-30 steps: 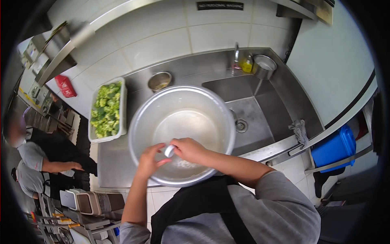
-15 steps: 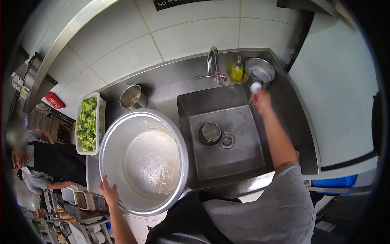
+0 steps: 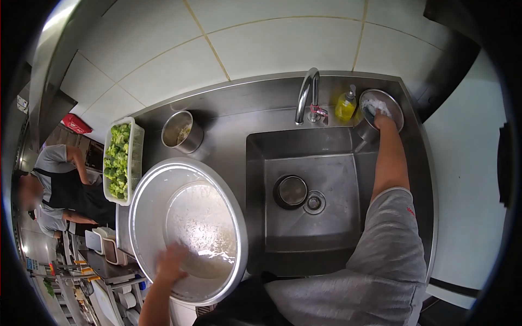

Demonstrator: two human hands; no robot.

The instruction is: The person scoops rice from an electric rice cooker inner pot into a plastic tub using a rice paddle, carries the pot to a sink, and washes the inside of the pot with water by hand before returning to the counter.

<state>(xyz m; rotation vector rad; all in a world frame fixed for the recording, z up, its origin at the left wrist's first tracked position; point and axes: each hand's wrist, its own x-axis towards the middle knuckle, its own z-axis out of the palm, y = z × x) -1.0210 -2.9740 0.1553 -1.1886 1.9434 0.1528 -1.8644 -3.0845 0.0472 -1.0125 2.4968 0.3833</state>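
My right hand (image 3: 384, 120) reaches into a metal bowl (image 3: 401, 111) at the back right corner of the counter, its fingers partly hidden. At the fingertips is a white, sudsy scrubber (image 3: 375, 104), its exact kind unclear. My left hand (image 3: 172, 266), blurred by motion, is over the near left side of a large white basin (image 3: 147, 217), fingers apart and holding nothing. Whether it touches the basin's inner wall I cannot tell. Wet, shiny streaks cover the basin's bottom.
A sink (image 3: 304, 239) contains a small metal pot (image 3: 292, 191) beside the drain. Behind stand a faucet (image 3: 310, 98) and a yellow soap bottle (image 3: 346, 106). A metal pot (image 3: 187, 136) and a tub of broccoli (image 3: 137, 163) are left. Another person (image 3: 70, 190) stands far left.
My right hand has moved from beside the metal bowl into it with the white scrubber. My left hand has gone from the basin's rim to over its inside. The view has shifted.
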